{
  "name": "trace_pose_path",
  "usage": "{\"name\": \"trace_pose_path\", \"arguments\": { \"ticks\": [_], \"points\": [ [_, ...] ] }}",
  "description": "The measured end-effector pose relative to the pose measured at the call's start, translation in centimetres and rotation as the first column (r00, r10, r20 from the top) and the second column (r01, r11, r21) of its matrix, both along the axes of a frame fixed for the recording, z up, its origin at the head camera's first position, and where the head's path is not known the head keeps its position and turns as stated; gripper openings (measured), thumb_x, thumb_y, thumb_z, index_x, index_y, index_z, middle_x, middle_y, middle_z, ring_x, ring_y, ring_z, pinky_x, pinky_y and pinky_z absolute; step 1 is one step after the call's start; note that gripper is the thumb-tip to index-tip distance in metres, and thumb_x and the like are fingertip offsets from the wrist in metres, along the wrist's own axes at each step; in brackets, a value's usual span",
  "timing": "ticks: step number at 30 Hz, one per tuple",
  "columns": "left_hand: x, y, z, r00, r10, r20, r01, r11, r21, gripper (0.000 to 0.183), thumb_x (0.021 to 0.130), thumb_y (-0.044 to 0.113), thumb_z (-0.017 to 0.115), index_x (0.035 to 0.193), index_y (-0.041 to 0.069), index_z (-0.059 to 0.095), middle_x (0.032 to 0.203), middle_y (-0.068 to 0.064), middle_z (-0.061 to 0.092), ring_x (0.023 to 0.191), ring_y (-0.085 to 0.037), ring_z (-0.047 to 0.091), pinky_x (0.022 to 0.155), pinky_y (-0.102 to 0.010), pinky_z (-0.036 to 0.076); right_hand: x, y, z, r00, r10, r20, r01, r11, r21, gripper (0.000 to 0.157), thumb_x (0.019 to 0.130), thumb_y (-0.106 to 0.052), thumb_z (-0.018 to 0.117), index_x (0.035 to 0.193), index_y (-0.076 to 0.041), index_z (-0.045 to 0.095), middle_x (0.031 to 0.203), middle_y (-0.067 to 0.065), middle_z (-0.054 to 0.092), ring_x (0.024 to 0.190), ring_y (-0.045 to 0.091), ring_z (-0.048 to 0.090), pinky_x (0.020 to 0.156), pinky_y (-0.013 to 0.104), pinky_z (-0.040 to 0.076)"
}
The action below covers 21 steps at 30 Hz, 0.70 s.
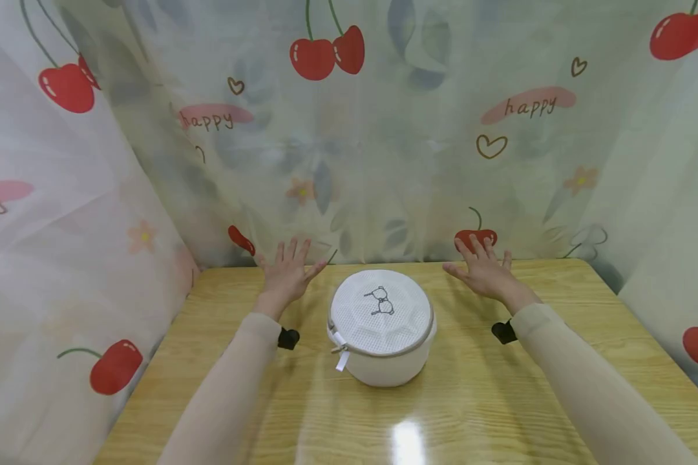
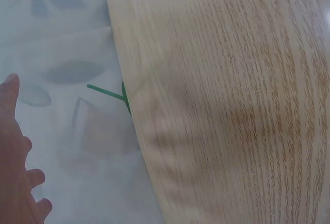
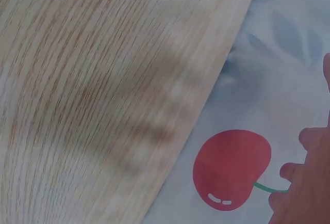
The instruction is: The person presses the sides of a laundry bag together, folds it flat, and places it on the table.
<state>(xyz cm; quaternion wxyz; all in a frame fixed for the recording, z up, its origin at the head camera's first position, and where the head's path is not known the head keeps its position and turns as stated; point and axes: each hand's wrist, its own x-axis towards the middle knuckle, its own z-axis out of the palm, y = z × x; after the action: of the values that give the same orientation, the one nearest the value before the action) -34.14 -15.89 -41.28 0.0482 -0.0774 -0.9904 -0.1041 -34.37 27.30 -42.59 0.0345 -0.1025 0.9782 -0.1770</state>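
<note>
Hands off, round white bag (image 1: 380,313) between them; looks like a ready or pause step, no handling under way.
Left hand (image 1: 285,279) and right hand (image 1: 485,274) both empty, fingers spread, thumbs pointing inward, near the far edge of the table (image 1: 471,413); bag sits upright on the tabletop, apart from both hands, mesh lid with glasses drawing (image 1: 382,301) on top, zipper pull (image 1: 342,358) at its front left; whether the zip is fully closed, cannot tell; next move, if the bag is to be handled, probably calls for bringing both hands back and inward, right steadying the side, left pinching the pull; light bag could slide or twist if tugged unsupported.
</note>
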Motion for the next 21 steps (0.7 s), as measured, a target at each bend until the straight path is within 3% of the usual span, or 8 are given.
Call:
{"name": "trace_pose_path", "arguments": {
  "ticks": [7, 11, 16, 21],
  "points": [
    [-0.9, -0.5, -1.2, 0.999, -0.029, -0.014, 0.029, 1.0, 0.012, 0.081, 0.105, 0.067, 0.038, 0.168, 0.017, 0.023, 0.173, -0.017, 0.016, 0.157, -0.046, 0.012, 0.113, -0.081, 0.001, 0.7, 0.1, 0.4, 1.0, 0.024, -0.018, -0.025, 0.999, -0.02, 0.097, 0.101, -0.075, 0.038, 0.168, -0.012, 0.01, 0.171, 0.026, -0.007, 0.153, 0.053, -0.016, 0.107, 0.082, -0.016],
    [-1.3, -0.8, -1.4, 0.999, -0.034, -0.015, 0.034, 0.999, 0.022, 0.082, 0.105, 0.068, 0.038, 0.168, 0.019, 0.02, 0.173, -0.017, 0.013, 0.158, -0.046, 0.009, 0.113, -0.081, -0.001, 0.6, 0.3, 0.5, 1.0, 0.027, -0.011, -0.027, 1.0, -0.002, 0.099, 0.1, -0.078, 0.034, 0.169, -0.012, 0.008, 0.171, 0.025, -0.009, 0.153, 0.052, -0.018, 0.108, 0.081, -0.017],
    [-1.0, -1.1, -1.3, 0.999, -0.047, -0.028, 0.048, 0.999, 0.022, 0.083, 0.105, 0.068, 0.039, 0.168, 0.019, 0.02, 0.173, -0.016, 0.013, 0.158, -0.045, 0.009, 0.113, -0.081, -0.002, 0.6, 0.7, 0.4, 0.999, 0.034, -0.022, -0.034, 0.999, -0.002, 0.098, 0.1, -0.078, 0.034, 0.168, -0.012, 0.01, 0.172, 0.025, -0.005, 0.154, 0.052, -0.014, 0.108, 0.08, -0.018],
    [-0.4, -1.2, -1.2, 0.997, -0.069, -0.029, 0.07, 0.997, 0.038, 0.082, 0.105, 0.066, 0.043, 0.168, 0.019, 0.022, 0.173, -0.017, 0.016, 0.157, -0.045, 0.011, 0.113, -0.08, -0.006, 1.8, 0.6, 0.9, 0.999, 0.051, -0.018, -0.051, 0.999, -0.013, 0.093, 0.103, -0.071, 0.04, 0.168, -0.01, 0.013, 0.171, 0.028, 0.0, 0.154, 0.054, -0.009, 0.109, 0.08, -0.015]
  ]
}}
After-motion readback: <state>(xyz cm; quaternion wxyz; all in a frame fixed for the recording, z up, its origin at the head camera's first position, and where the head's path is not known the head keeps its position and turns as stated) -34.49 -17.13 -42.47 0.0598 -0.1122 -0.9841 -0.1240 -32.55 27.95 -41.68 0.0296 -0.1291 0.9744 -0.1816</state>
